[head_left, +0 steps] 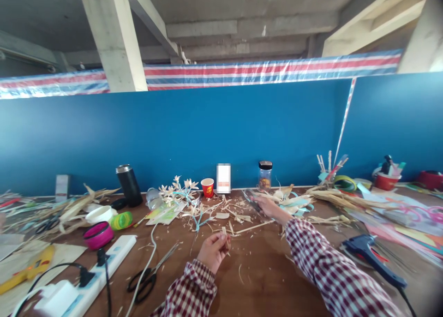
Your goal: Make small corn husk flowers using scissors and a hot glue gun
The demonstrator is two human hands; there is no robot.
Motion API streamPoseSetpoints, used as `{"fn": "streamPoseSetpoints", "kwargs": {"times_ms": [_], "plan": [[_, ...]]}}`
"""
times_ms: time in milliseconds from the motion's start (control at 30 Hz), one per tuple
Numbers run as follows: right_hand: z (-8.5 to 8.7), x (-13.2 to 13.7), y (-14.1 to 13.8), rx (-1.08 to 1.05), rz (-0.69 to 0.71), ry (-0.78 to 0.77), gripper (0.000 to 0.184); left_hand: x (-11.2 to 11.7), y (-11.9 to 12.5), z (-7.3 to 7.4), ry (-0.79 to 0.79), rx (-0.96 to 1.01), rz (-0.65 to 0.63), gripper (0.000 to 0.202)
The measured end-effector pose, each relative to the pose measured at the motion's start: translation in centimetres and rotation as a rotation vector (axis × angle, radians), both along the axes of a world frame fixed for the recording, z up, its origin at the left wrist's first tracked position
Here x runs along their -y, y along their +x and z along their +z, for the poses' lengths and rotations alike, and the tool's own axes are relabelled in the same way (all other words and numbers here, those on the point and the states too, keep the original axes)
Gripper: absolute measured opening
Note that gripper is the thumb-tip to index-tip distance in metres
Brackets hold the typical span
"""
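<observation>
My left hand (213, 251) is closed in a pinch over the near middle of the table, with a small pale strip of dried husk (224, 232) between thumb and fingertips. Stretched farther out to the right, my right hand (272, 209) is at a dark object (254, 201) with a shiny end. That object is too blurred to name, and whether the fingers grip it or only touch it is unclear. Husk flowers on blue stems (199, 218) lie beyond my left hand. Loose husk scraps (238, 215) are scattered between the hands.
Black-handled scissors (148, 278), a white power strip (116, 257) and a cable lie at left. A dark bottle (129, 185), red paper cup (207, 188) and lidded jar (265, 175) stand along the blue partition (221, 123). A blue glue gun (374, 257) rests at right.
</observation>
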State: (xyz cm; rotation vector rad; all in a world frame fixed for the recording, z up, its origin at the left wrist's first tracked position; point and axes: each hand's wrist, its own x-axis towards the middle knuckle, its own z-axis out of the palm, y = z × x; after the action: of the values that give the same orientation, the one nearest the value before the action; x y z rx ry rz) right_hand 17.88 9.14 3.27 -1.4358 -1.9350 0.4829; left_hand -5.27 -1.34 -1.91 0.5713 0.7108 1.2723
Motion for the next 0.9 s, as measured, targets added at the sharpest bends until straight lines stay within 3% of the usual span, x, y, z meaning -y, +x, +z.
{"fn": "streamPoseSetpoints", "kwargs": {"times_ms": [67,200,367,467,600,733,900], "plan": [[-0.2,1.1,0.2,-0.112,0.087,-0.069,0.035,0.0,0.0,0.0,0.010,-0.011,-0.013,0.025],[-1.1,3.3,0.7,-0.689,0.320,-0.325,0.034,0.0,-0.1,0.0,0.028,-0.026,-0.025,0.024],[-1.4,6.2,-0.5,-1.015,0.380,-0.398,0.035,0.1,-0.1,0.2,0.018,-0.014,-0.018,0.023],[-1.4,7.8,-1.7,-1.101,0.361,-0.427,0.039,-0.1,-0.2,0.4,-0.009,-0.010,0.015,0.021],[-2.3,8.8,-3.3,-1.111,0.211,-0.469,0.042,-0.7,0.3,0.9,-0.026,-0.086,0.073,0.022],[-3.5,8.7,-4.5,-1.100,0.125,-0.422,0.045,-1.9,1.6,1.3,0.128,-0.245,0.123,0.024],[-4.1,8.7,-5.8,-1.065,0.135,-0.272,0.050,-2.8,2.7,0.3,0.246,-0.443,0.223,0.025]]}}
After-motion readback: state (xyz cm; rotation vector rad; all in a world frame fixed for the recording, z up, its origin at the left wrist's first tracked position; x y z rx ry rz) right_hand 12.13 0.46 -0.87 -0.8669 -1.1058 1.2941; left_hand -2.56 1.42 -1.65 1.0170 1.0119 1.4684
